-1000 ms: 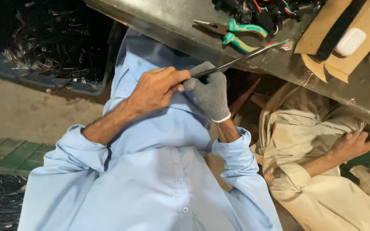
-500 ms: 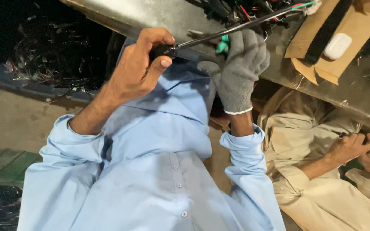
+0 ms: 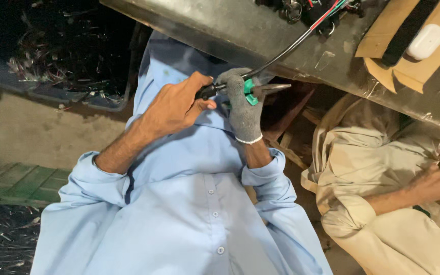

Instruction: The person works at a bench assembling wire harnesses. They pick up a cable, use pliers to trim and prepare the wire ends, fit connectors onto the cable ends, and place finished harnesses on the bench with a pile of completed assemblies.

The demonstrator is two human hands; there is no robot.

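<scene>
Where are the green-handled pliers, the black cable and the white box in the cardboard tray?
pliers (image 3: 268,89), head view, on the metal jaws.
black cable (image 3: 286,51), head view, mid-length above the bench edge.
white box (image 3: 427,42), head view, on its top face.

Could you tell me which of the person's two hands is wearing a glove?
The right hand, gripping the green-handled pliers, wears a grey knit glove; the left hand on the black cable is bare.
</scene>
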